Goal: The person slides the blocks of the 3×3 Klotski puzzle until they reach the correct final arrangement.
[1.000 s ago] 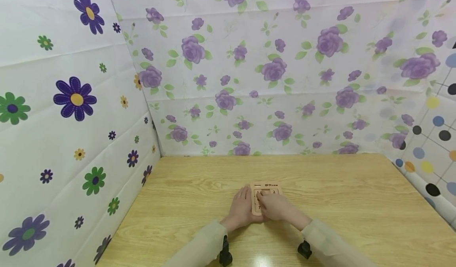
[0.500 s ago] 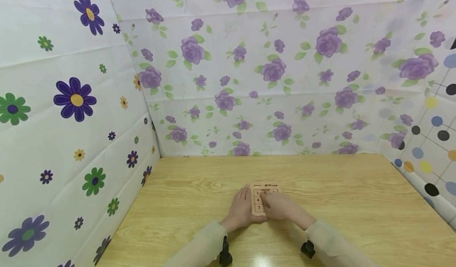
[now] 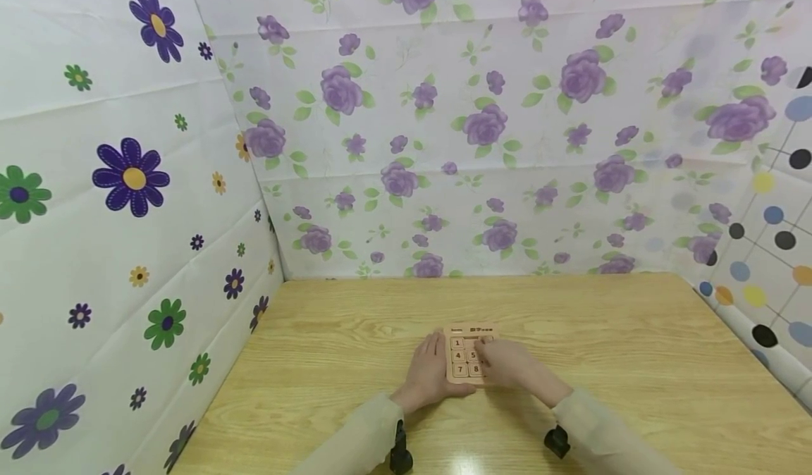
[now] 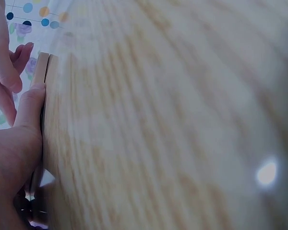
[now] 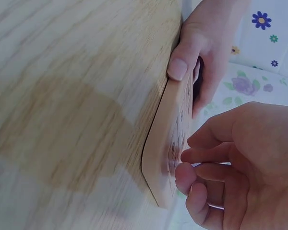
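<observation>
A flat wooden number slide puzzle [image 3: 468,328] lies on the table, its tiles 1, 4, 5, 7 and 8 readable in the head view. My left hand [image 3: 429,371] rests against its left side with fingers extended, while the thumb lies along the near edge. Over the right-hand column is my right hand [image 3: 504,361], its fingertips at the upper right tiles, which they hide. Loosely bent fingers [image 5: 185,175] show in the right wrist view, close to the puzzle's face; exact contact is unclear. In the left wrist view, the left thumb [image 4: 32,103] touches the puzzle's side.
The wooden table [image 3: 355,313] surrounds the puzzle. A purple-rose cloth [image 3: 406,144] hangs behind it, a flowered cloth [image 3: 76,263] at left, and a dotted cloth [image 3: 777,263] at right. Each wrist carries a small black device [image 3: 401,454].
My right hand has slid rightward across the puzzle, uncovering tiles 1, 4 and 7, then 5 and 8. The left hand stays at the puzzle's left side.
</observation>
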### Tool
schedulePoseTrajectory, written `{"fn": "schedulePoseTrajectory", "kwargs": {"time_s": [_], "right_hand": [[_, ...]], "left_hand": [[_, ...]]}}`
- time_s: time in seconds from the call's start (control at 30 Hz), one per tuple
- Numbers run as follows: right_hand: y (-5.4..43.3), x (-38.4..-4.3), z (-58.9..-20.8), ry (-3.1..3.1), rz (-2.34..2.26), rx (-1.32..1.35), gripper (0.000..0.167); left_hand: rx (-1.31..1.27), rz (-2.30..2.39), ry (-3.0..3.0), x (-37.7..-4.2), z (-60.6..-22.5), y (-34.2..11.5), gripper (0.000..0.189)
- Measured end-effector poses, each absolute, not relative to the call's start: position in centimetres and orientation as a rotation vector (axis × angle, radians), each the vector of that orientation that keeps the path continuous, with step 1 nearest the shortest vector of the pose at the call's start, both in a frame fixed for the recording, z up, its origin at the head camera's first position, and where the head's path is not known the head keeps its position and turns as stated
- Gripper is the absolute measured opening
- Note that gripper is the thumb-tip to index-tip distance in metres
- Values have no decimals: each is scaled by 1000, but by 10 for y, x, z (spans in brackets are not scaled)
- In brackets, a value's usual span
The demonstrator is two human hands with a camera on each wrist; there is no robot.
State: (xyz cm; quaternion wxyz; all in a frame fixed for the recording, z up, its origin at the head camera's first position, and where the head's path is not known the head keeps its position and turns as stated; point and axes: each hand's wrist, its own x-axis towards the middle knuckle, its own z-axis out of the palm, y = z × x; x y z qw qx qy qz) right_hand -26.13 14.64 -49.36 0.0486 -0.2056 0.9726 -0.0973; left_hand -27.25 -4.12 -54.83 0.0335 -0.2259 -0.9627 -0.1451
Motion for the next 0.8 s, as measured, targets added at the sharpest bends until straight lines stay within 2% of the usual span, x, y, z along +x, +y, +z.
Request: {"fn": "schedulePoseTrajectory", "kwargs": {"time_s": [0.47, 0.8], "right_hand": [[150, -258, -489, 2993, -234, -634, 39], [149, -259, -490, 3004, -196, -634, 42]], "left_hand": [[-678, -474, -2961, -271, -546, -41, 124], [-668, -498, -2972, -271, -546, -40, 125]]}}
